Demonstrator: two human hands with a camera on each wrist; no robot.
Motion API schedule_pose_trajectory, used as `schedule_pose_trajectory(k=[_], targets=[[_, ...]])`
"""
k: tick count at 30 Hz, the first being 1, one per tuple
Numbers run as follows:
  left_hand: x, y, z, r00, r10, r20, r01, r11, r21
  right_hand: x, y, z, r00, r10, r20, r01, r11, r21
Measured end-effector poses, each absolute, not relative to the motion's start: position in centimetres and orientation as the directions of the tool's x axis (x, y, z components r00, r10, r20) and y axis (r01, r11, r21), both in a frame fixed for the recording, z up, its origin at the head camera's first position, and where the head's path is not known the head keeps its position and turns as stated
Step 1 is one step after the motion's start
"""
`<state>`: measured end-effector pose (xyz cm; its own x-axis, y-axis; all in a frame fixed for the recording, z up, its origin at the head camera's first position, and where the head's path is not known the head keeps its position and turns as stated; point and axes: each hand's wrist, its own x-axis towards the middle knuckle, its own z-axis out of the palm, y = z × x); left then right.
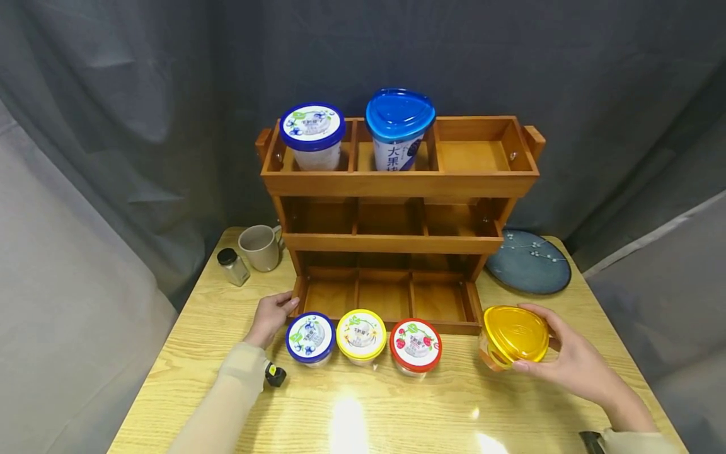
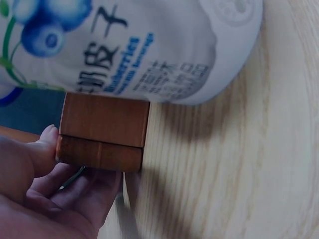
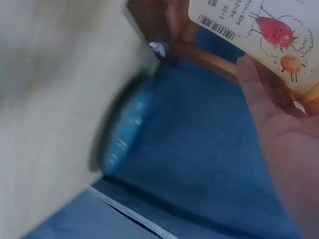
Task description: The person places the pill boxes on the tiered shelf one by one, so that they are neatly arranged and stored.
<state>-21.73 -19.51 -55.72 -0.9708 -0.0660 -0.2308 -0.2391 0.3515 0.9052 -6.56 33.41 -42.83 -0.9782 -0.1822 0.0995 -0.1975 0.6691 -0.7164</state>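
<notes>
Tabletop [image 1: 420, 416], pale wood grain, carrying all items below. Right hand [image 1: 574, 362]: thumb and fingers curled round one yellow-lidded cup [image 1: 516, 333], held at the shelf's near right corner. Three tubs in a row before the shelf, left to right: blue-lidded tub [image 1: 310, 338], yellow-lidded tub [image 1: 361, 336], red-lidded tub [image 1: 415, 345]. Left hand [image 1: 272, 316]: thumb and fingers pinching the lower left end of the wooden shelf [image 1: 391, 243], three tiers. Small black-capped jar [image 1: 234, 268] and beige mug [image 1: 261, 252], left of the shelf. Blue plate [image 1: 527, 265], right. Top tier: second blue-lidded tub [image 1: 314, 126], left compartment; blue-lidded cup [image 1: 399, 116], middle compartment. Dark curtain [image 1: 340, 50], behind.
</notes>
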Motion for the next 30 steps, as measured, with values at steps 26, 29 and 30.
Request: schedule_pose_trajectory(k=[26,29,30], targets=[[-21.7,-19.6,-56.1,-0.970,-0.065,-0.236,-0.243,0.351,0.904,-9.3,34.5,-26.6,-0.907,-0.220,0.358,-0.406,0.677,-0.614],[-21.7,-19.6,-56.1,-0.970,-0.069,-0.235,-0.244,0.355,0.902,-10.2,34.7,-24.6,-0.895,-0.220,0.387,-0.428,0.666,-0.611],[-21.7,-19.6,-56.1,-0.970,-0.069,-0.233,-0.242,0.358,0.902,-10.5,34.7,-24.0,-0.891,-0.219,0.398,-0.435,0.660,-0.613]])
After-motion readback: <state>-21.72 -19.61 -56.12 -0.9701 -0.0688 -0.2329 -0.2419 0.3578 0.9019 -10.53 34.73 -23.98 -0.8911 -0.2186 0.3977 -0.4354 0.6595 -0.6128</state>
